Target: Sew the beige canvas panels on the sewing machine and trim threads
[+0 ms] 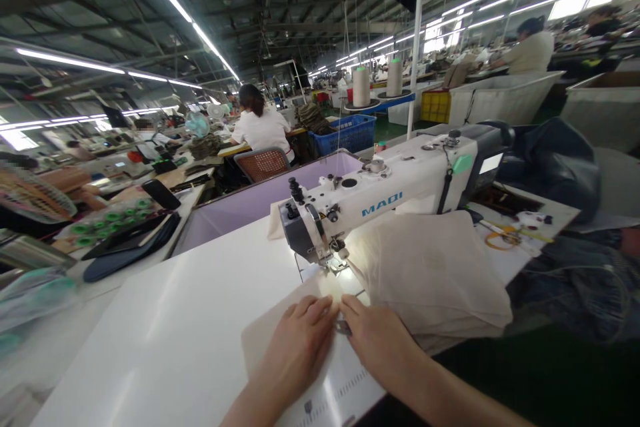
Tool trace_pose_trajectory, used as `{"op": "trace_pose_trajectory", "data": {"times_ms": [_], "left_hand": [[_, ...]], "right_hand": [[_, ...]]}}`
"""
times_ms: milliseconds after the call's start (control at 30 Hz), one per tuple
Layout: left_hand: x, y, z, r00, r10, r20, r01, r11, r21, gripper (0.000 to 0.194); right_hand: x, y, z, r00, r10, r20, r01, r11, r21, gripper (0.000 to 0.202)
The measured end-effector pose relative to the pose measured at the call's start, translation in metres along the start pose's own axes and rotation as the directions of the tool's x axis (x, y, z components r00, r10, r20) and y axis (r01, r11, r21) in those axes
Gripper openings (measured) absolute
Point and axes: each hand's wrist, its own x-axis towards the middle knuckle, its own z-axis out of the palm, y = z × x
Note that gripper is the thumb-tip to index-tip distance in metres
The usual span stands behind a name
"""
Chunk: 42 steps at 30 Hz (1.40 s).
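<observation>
two bare forearms reach in from the lower edge, ending in the left hand (300, 340) and the right hand (377, 340), whose fingertips nearly meet. the left hand lies palm down with its fingers bent over a beige cloth piece (265, 330); the right hand is half curled, its fingertips down just beside the others at the cloth's edge. the thumbs are mostly hidden, so i cannot tell whether either hand pinches the cloth or only presses it. a small dark object (343, 327) shows by the right hand, too unclear to name. the cloth piece lies flat on the white bench (165, 307), its far end running up to the lit presser foot (338, 265); whether it is already clamped there i cannot tell. the step in hand looks like lining up or feeding an edge for stitching, and the next move would call for light, even guidance, the layer kept flat and the fingertips clear of the needle. right of the foot, a larger heap of beige cloth (435, 273) lies against the sewing machine (383, 190). past the machine come a lilac panel (270, 197), a blue crate (345, 137), two thread cones (361, 87) on a stand, and a seated person in white (260, 127) facing away.
</observation>
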Motion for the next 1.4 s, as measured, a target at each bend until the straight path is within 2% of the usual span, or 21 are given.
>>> {"op": "trace_pose_trajectory", "data": {"times_ms": [133,367,600,900,1167,1400], "left_hand": [[0.000,-0.002,0.001,0.999,-0.005,0.035,0.004,0.999,0.041,0.041],[-0.003,-0.006,0.003,0.998,0.043,-0.044,-0.044,0.999,-0.021,0.042],[0.006,-0.018,0.003,0.999,0.024,-0.021,-0.025,1.000,-0.008,0.034],[0.022,-0.041,0.000,1.000,-0.006,-0.019,0.005,1.000,-0.015,0.031],[0.034,-0.057,0.001,0.999,-0.024,-0.042,0.022,0.999,-0.048,0.030],[0.029,-0.055,0.009,0.995,-0.071,-0.064,0.069,0.997,-0.023,0.035]], "right_hand": [[0.002,0.000,0.006,1.000,-0.018,0.012,0.018,0.996,-0.085,0.031],[0.004,0.001,0.014,0.998,-0.060,-0.007,0.059,0.989,-0.136,0.040],[0.017,0.003,0.002,0.998,-0.057,0.028,0.059,0.992,-0.112,0.029],[0.034,0.002,-0.007,0.999,-0.008,0.035,0.011,0.997,-0.081,0.032],[0.034,0.003,0.003,1.000,0.002,0.012,-0.002,0.997,-0.078,0.033],[0.022,0.000,0.017,1.000,0.017,-0.022,-0.018,0.997,-0.078,0.034]]}}
